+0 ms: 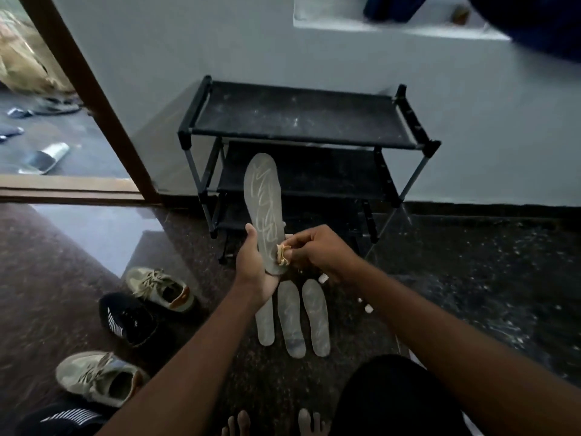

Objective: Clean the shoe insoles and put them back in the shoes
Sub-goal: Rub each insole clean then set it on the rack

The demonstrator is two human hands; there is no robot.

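Note:
My left hand [253, 265] grips the heel end of a grey insole [263, 199] with pale scribble markings, holding it upright in front of me. My right hand [317, 250] pinches a small crumpled yellowish cloth [283, 253] against the insole's lower right edge. Three more grey insoles lie side by side on the floor below my hands: one on the left [265, 322], a middle one [290, 319] and one on the right [317, 316]. To the left stand two olive sneakers [160, 287] [100, 377] and two black sneakers [129, 319] [63, 418].
An empty black shoe rack [301, 121] stands against the grey wall straight ahead. Small white bits [323, 279] lie on the dark stone floor to the right. A brown door frame [88, 89] opens at the left onto sandals outside. My knee and toes are at the bottom.

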